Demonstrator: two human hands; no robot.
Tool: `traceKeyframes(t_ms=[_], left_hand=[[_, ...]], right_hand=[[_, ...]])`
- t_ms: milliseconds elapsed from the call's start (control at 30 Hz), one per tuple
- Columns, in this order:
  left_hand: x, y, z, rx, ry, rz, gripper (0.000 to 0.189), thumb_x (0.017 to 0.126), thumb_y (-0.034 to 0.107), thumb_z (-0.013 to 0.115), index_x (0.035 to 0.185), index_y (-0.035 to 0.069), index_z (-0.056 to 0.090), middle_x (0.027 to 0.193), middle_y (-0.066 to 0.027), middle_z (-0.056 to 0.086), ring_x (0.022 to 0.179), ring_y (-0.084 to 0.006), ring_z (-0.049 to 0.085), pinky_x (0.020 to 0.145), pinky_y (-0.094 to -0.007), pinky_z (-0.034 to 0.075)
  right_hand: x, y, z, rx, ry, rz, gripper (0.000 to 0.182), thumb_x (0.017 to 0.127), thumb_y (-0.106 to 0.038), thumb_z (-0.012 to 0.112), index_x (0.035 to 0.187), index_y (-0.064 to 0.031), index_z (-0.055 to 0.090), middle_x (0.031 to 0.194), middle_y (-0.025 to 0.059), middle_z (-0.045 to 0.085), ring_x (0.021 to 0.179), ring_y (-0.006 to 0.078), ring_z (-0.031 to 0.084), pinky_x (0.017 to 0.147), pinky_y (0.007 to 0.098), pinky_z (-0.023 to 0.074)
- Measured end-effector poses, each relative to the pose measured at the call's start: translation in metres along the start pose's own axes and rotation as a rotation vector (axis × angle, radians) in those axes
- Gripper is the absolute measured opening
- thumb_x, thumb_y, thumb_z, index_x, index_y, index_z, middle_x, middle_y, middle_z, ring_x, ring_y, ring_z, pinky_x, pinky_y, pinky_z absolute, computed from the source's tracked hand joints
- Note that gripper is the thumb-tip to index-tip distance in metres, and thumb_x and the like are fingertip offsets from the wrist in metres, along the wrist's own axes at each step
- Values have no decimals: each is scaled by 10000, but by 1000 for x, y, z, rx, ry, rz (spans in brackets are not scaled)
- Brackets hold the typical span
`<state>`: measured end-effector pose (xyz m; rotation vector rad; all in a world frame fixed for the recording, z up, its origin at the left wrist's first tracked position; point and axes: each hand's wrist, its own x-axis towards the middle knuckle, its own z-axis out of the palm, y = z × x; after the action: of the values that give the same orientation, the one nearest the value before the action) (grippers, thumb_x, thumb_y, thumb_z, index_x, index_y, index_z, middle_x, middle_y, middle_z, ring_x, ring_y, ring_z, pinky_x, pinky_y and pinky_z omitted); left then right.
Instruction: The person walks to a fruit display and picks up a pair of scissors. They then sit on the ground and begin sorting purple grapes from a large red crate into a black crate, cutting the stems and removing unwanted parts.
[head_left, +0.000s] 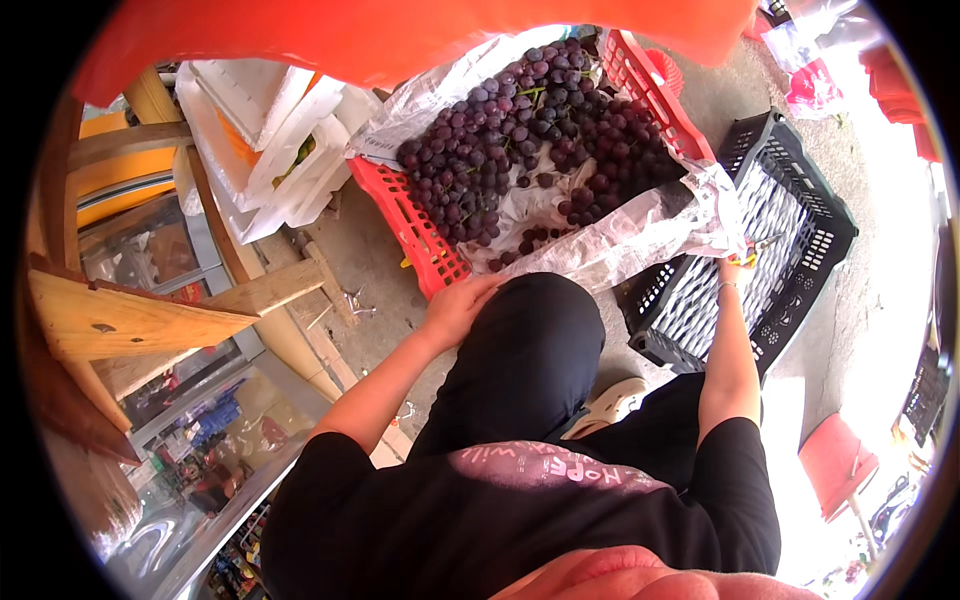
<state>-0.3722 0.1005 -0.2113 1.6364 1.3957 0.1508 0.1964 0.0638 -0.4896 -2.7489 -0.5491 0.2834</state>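
Observation:
A red plastic crate (409, 232) lined with newspaper (600, 251) stands before me, with bunches of dark purple grapes (465, 161) inside. My left hand (463, 306) rests at my knee beside the crate's near left corner; its fingertips are partly hidden, and nothing shows in it. My right hand (735, 271) holds small scissors (754, 251) with yellow and red handles, their blades pointing right over the black plastic crate (825, 259). That crate sits to the right of the red one and has a white and grey patterned lining (697, 300).
White foam boxes (277, 150) are stacked at the upper left, beside wooden framing (150, 315) and a glass-fronted case (225, 442). A red cover hangs across the top of the view. At the lower right is a red dustpan-like object (836, 457).

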Motion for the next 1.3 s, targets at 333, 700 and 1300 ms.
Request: traceKeyframes(t_ms=[333,700,1300], left_hand=[[1,-6,5,157,363,239,150,921,177,589,1042,113,651,965,-82,674,892,-280,642,756,-380,506],[20,-44,-36,438,505,352,126,887,229,629,929,113,657,834,-68,658,809,-261,641,711,-381,509],[48,-21,-66,100,377,91,214,924,268,599,1009,89,679,904,-87,668,830,-270,645,733,-359,506]], right_hand=[[-7,4,-3,-127,-321,107,390,677,-267,679,885,53,605,835,167,683,707,264,686,672,348,544],[-22,-107,-150,1157,-669,413,149,866,-247,649,841,-128,564,689,-15,551,492,75,486,406,189,391],[-133,-256,-158,429,-257,-643,394,798,-165,684,1105,11,510,967,176,590,892,332,593,811,403,469]])
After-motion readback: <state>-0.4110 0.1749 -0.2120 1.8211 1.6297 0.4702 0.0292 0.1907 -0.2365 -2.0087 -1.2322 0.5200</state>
